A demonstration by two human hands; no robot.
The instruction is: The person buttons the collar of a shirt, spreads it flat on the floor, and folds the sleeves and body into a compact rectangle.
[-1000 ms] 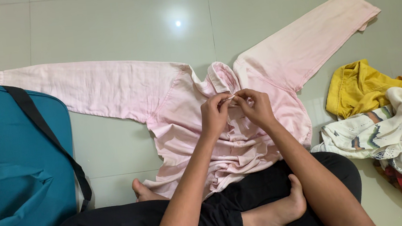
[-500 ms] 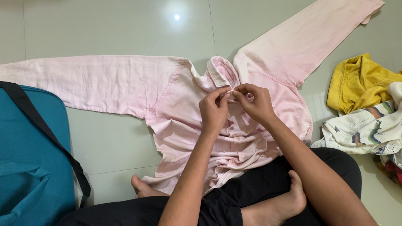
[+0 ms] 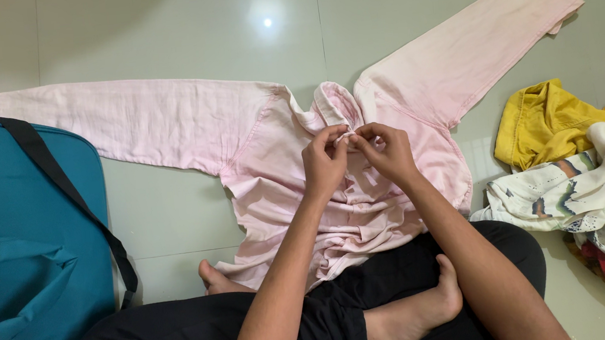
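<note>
The pale pink shirt (image 3: pixel 268 132) lies flat on the tiled floor (image 3: pixel 153 28), collar far, hem near at the person's lap, sleeves stretched out left and far right. It is faded and wrinkled down the front. The left hand (image 3: pixel 324 164) and right hand (image 3: pixel 388 152) pinch the front placket just below the collar, fingertips closed on cloth.

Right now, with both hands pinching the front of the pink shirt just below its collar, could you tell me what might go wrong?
1. Both hands, left hand and right hand, pinch a small bit of the pink shirt; a slip could undo the grip or strain the fabric.
2. The shirt's body is bunched against the person's legs, so it may end up creased.
3. The pile of clothes lies close to the shirt's side and could get tangled with it.
</note>
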